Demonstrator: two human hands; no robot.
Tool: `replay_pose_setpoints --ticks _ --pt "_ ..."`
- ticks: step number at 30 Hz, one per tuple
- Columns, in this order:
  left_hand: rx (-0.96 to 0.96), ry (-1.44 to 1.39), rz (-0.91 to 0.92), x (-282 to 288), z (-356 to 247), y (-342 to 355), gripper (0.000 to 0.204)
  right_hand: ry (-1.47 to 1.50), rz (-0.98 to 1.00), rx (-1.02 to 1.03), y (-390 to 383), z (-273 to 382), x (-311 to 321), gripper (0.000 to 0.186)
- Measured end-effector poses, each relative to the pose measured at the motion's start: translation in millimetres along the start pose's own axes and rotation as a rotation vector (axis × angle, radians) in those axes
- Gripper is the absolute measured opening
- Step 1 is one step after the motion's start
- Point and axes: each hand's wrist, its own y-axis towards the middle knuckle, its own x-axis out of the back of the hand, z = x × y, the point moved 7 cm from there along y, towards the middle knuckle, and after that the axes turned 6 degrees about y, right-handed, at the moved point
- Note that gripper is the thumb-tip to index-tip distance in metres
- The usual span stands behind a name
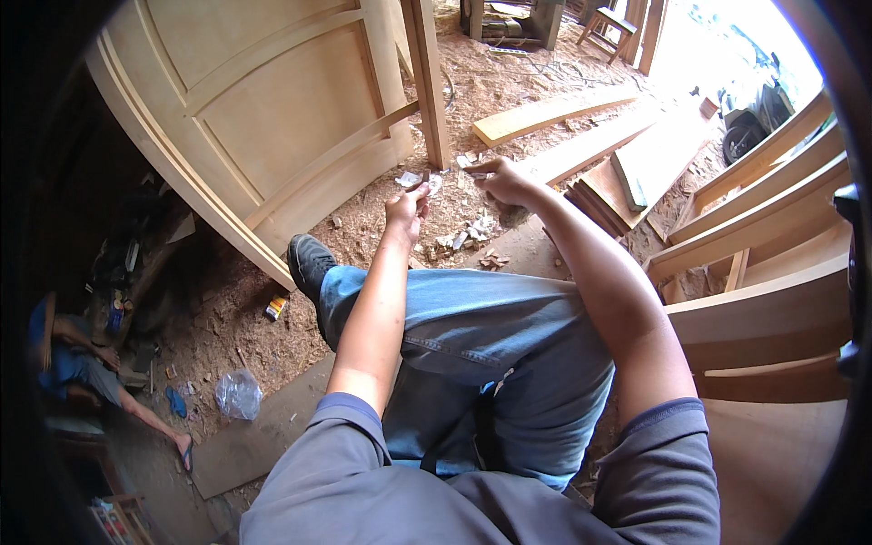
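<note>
Both my arms reach out over my crossed leg in blue jeans [490, 313]. My left hand [407, 213] is closed, its palm side turned partly up. At its fingertips is something small and brownish that I cannot make out. To the right, a short gap apart, my right hand [507, 183] points leftward with its fingers pinched. What they hold, if anything, is too small to name. Beneath and beyond the hands, crumpled whitish scraps [472, 233] lie on the shavings-covered ground. A wooden post [429, 91] stands just past my hands.
A large panelled wooden door [282, 100] leans at the left. Planks [554, 113] and a board stack [627, 186] lie to the right, near curved wooden frames [754, 245]. A clear plastic bag [238, 394] and a seated person [77, 363] are at the lower left.
</note>
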Motion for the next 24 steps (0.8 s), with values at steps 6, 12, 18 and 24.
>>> replay_pose_setpoints --ticks 6,12,18,24 --pt "-0.022 0.021 0.036 1 5 7 0.016 -0.122 0.068 0.169 -13 37 -21 0.036" --pt "-0.007 0.066 0.063 -7 0 20 0.014 -0.142 -0.114 0.127 -8 25 -35 0.037" --pt "-0.102 0.411 0.125 -20 0 1 0.014 0.107 -0.547 -0.198 -21 38 25 0.028" --pt "-0.044 0.122 -0.033 4 2 -2 0.016 0.094 -0.429 -0.124 -8 -22 63 0.034"
